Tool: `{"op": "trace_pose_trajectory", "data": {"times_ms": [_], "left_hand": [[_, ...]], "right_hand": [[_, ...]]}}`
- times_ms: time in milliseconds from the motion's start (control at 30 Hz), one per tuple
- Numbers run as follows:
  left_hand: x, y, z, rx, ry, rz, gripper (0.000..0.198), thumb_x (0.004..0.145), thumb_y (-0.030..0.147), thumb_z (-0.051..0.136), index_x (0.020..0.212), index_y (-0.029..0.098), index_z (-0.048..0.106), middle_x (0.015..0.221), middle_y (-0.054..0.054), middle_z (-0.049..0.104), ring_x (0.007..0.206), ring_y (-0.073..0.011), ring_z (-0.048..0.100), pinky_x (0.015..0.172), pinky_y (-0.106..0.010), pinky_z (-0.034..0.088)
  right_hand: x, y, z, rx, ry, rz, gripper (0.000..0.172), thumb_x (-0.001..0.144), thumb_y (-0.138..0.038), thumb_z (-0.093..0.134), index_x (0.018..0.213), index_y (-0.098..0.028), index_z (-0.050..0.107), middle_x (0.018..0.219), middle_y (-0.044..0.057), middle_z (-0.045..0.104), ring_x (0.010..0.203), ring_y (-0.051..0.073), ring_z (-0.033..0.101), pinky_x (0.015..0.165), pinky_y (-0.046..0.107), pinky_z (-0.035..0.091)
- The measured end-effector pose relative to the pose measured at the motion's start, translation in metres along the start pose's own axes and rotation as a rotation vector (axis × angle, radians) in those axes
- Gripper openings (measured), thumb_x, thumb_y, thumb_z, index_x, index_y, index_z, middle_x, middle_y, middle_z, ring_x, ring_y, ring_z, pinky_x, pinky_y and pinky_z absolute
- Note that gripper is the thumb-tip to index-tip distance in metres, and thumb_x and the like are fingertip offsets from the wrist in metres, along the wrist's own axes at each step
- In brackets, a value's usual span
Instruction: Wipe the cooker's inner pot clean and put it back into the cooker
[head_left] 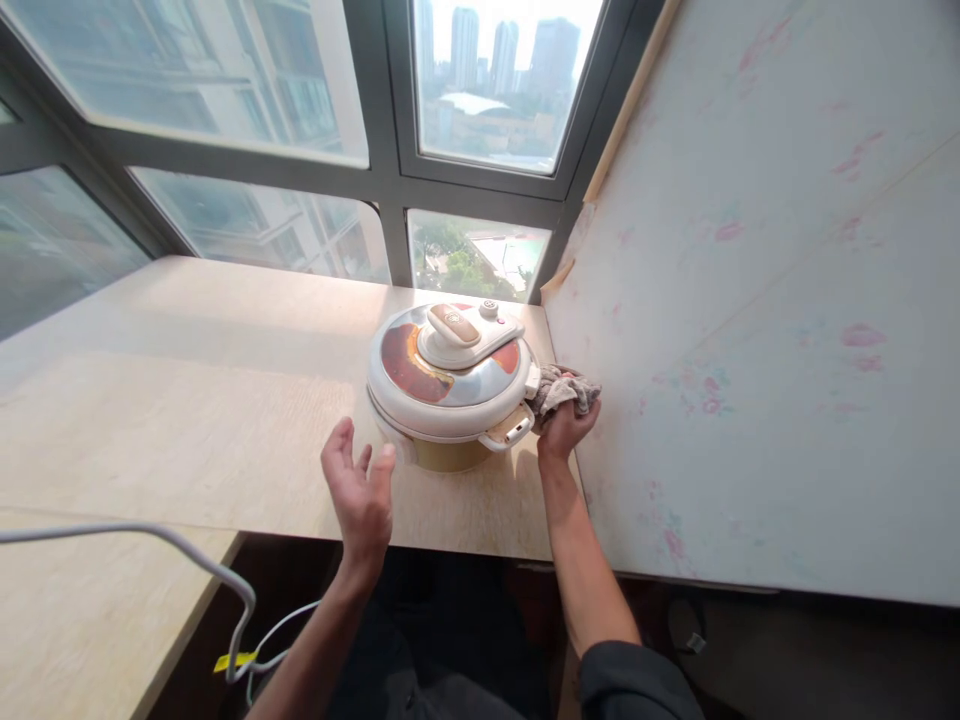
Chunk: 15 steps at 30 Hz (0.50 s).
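Note:
An electric pressure cooker [450, 415] with a white rim and a shiny lid patterned in dark red stands on the counter, its lid closed. On top of the lid sit a beige handle [454, 325] and a small round valve [489, 308]. My right hand [568, 428] grips a crumpled grey-and-white cloth [559, 390] against the cooker's right side, beside the white side handle [508, 430]. To the left of the cooker, my left hand [360, 490] is raised with its fingers apart, apart from the cooker and holding nothing.
The pale counter [187, 400] runs along the grey-framed windows [390, 180]. Close on the right stands a flower-patterned wall panel [750, 330]. A white cable [187, 550] with a yellow tag [234, 661] hangs over the counter's front edge at lower left.

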<state>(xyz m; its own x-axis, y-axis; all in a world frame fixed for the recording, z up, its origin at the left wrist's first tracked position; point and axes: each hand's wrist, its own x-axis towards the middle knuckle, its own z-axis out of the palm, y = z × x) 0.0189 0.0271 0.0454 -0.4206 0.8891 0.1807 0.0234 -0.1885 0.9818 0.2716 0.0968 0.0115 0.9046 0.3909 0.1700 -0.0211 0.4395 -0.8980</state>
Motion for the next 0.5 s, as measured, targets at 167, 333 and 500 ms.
{"op": "trace_pose_trajectory", "data": {"times_ms": [167, 333, 500], "left_hand": [[0.031, 0.004, 0.037, 0.028, -0.077, -0.117, 0.088, 0.076, 0.045, 0.081, 0.148, 0.017, 0.038, 0.164, -0.019, 0.029, 0.156, -0.0364, 0.019, 0.126, -0.051, 0.022], [0.039, 0.004, 0.056, 0.014, -0.068, -0.041, 0.076, 0.083, 0.047, 0.075, 0.143, 0.013, 0.043, 0.151, -0.018, 0.047, 0.147, -0.0324, 0.04, 0.12, -0.046, 0.036], [0.045, 0.002, 0.059, -0.02, -0.076, -0.008, 0.075, 0.085, 0.047, 0.072, 0.146, 0.013, 0.044, 0.15, -0.017, 0.051, 0.141, -0.0301, 0.048, 0.119, -0.045, 0.039]], "right_hand": [[0.024, 0.037, -0.002, -0.088, -0.26, 0.156, 0.041, 0.071, -0.043, 0.069, 0.101, -0.019, 0.055, 0.093, 0.001, 0.066, 0.083, 0.015, 0.063, 0.08, 0.03, 0.052], [0.008, 0.045, -0.031, -0.175, -0.389, 0.254, 0.043, 0.063, -0.035, 0.077, 0.099, -0.017, 0.061, 0.086, -0.001, 0.069, 0.076, 0.015, 0.061, 0.075, 0.028, 0.05], [-0.014, 0.031, -0.054, -0.291, -0.426, 0.263, 0.043, 0.061, -0.029, 0.077, 0.099, -0.018, 0.063, 0.091, -0.001, 0.068, 0.081, 0.016, 0.06, 0.075, 0.026, 0.048]]}}
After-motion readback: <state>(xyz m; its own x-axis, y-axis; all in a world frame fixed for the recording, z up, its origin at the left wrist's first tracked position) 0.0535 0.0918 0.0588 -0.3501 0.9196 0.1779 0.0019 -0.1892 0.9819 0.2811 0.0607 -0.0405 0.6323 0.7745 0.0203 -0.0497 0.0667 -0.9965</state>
